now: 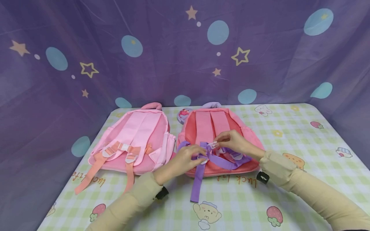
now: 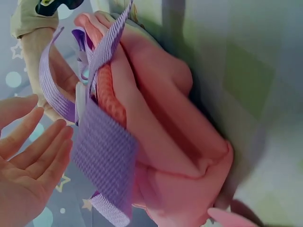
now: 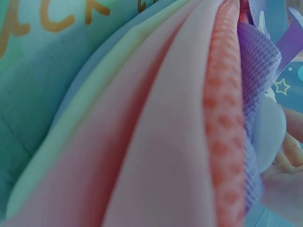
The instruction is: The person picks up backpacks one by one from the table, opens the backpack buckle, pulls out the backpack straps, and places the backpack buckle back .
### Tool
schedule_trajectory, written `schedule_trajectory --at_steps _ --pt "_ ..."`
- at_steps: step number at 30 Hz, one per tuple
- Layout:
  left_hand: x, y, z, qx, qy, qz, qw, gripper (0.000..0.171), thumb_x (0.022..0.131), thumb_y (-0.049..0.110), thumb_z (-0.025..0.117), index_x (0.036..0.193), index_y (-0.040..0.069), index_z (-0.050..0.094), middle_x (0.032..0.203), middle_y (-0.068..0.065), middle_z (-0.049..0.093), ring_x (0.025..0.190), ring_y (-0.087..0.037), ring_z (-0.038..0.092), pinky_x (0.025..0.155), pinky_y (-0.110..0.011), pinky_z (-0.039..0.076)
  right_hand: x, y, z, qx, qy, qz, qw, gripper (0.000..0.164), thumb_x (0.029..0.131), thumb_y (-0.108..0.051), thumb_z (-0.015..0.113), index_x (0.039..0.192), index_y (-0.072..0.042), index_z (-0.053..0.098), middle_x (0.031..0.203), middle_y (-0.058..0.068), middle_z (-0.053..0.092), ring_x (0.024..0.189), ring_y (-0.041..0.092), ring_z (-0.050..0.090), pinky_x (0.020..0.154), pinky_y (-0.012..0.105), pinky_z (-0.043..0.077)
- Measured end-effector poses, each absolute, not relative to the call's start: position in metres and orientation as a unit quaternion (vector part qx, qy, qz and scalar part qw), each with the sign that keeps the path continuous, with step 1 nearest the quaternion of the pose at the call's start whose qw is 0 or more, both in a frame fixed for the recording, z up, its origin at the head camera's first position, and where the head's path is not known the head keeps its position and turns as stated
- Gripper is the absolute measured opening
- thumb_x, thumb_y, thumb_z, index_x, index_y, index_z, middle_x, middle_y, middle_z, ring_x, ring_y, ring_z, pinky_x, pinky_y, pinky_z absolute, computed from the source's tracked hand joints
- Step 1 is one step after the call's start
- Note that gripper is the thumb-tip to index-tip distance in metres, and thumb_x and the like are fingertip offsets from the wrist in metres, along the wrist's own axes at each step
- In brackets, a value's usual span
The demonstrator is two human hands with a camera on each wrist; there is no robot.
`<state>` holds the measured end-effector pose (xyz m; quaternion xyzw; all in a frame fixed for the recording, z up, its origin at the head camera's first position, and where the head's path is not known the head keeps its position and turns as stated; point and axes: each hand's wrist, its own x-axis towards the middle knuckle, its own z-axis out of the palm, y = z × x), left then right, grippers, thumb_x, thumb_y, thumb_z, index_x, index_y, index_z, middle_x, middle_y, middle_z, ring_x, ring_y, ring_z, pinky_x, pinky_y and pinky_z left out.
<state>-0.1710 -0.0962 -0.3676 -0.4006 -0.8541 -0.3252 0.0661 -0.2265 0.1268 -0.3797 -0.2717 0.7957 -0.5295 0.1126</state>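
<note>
Right hand (image 1: 236, 142) pinches the buckle (image 1: 213, 145), left hand (image 1: 182, 160) relaxed by the purple strap (image 1: 198, 183): buckle work, it seems, and next likely calls for a firm left grip.

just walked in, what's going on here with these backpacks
A person is working on the purple straps of the coral backpack. The right hand pinches a white buckle, and the left hand is close to the straps. The pink backpack lies next to the coral one, and neither hand is on it.
</note>
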Motion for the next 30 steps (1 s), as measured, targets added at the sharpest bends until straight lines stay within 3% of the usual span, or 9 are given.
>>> schedule_trajectory --at_steps 10,20,30 --pt "-0.188 -0.093 -0.358 -0.360 -0.886 -0.292 0.009 0.011 0.081 0.009 0.062 0.090 0.003 0.064 0.091 -0.007 0.064 0.090 -0.019 0.060 0.078 -0.029 0.048 -0.227 0.128 -0.380 -0.274 0.798 -0.525 0.113 0.013 0.080 -0.001 0.061 0.092 0.005 0.064 0.086 0.015 0.066 0.077 0.025 0.064 0.069 0.023 0.050" --pt "-0.206 -0.089 -0.357 -0.347 -0.900 -0.263 0.005 0.015 0.080 0.008 0.062 0.094 0.002 0.064 0.093 -0.008 0.064 0.087 -0.019 0.060 0.075 -0.029 0.048 -0.225 0.129 -0.378 -0.275 0.800 -0.520 0.118 0.013 0.080 0.000 0.060 0.092 0.005 0.064 0.087 0.016 0.066 0.078 0.024 0.064 0.068 0.021 0.049" --pt "-0.218 -0.082 -0.359 -0.353 -0.905 -0.239 -0.003 0.016 0.081 0.006 0.061 0.097 0.003 0.064 0.095 -0.007 0.064 0.091 -0.017 0.058 0.080 -0.027 0.046 -0.226 0.131 -0.380 -0.276 0.805 -0.513 0.117 0.013 0.081 -0.003 0.061 0.092 0.003 0.065 0.087 0.013 0.067 0.079 0.020 0.063 0.069 0.022 0.049"
